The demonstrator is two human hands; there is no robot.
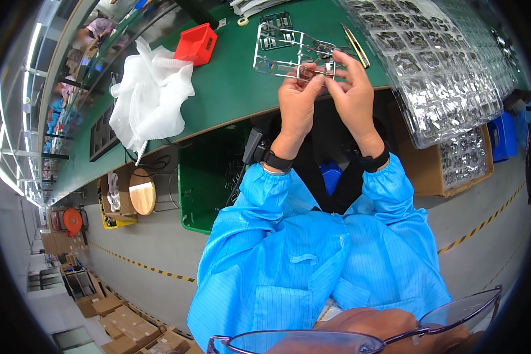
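Note:
Over the front part of the green workbench (230,88), both hands hold a chrome-coloured plastic sprue frame (300,54) with thin rods and small parts. My left hand (296,109) pinches its near edge, thumb against the fingers. Closed on the right end of the frame is my right hand (354,97), its thumb close to the left thumb and its index finger raised along the parts. The small piece between the fingertips is too fine to make out. Behind the frame lies a black sprue (276,25) on the bench. A pair of tweezers (355,46) rests beyond my right hand.
Clear trays of shiny small parts (422,65) overhang the bench at right, above a cardboard box (422,174). At left are a red bin (196,45) and crumpled white foam wrap (150,94). A green crate (189,206) stands below the bench edge, near a round stool (142,192).

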